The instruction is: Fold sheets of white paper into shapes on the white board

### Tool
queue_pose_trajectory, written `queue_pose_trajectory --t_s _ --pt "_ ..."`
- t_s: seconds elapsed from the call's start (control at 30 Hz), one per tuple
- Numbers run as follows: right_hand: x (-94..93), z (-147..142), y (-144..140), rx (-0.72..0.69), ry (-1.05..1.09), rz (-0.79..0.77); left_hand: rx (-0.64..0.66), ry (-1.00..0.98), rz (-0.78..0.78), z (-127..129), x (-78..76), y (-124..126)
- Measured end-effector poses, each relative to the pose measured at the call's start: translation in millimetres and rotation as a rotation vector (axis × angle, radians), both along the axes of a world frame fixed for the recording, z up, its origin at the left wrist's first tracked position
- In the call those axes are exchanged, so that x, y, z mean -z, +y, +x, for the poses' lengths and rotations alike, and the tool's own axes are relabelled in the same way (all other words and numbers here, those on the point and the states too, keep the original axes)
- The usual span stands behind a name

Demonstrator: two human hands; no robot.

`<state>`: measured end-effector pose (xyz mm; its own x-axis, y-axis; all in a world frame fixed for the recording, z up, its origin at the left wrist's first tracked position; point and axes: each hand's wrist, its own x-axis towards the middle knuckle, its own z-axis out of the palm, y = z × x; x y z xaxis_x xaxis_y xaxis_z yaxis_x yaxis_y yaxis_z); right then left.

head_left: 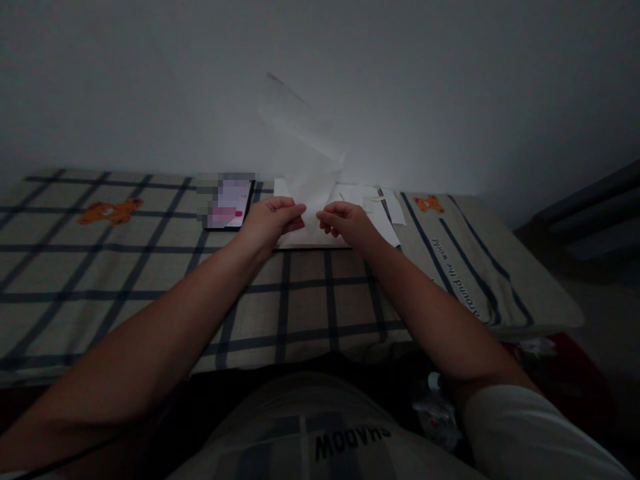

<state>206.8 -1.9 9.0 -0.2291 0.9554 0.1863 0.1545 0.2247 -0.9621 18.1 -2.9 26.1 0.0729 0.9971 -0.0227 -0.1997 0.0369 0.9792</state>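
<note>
The fingers of the left hand (273, 220) and right hand (345, 221) are pinched on the lower edge of a thin white sheet of paper (307, 157), which stands up in front of the wall. Under the hands lie more white papers (373, 203) on a checked cloth (150, 280), with a phone (229, 203) just left of the left hand

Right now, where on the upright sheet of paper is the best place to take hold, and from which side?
Along its bottom edge, one hand either side, from the near side. The paper sheet stands upright and thin; the left hand and right hand already pinch that low edge.
</note>
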Motion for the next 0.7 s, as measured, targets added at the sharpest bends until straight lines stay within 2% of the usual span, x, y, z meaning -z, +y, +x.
queue_pose_trajectory --t_s 0.1,0.3,0.5,0.7 --pt "-0.1 2 1 0.006 0.006 -0.034 -0.002 -0.016 -0.033 0 3.2 1" --pt "0.6 5 4 0.155 0.045 0.03 0.092 -0.011 -0.089 1 6.7 -2" --pt "0.0 5 3 0.151 -0.017 0.049 0.102 -0.079 -0.035 2 8.6 1" --pt "1.4 5 5 0.14 -0.093 0.075 -0.072 -0.129 0.049 4 11.5 6"
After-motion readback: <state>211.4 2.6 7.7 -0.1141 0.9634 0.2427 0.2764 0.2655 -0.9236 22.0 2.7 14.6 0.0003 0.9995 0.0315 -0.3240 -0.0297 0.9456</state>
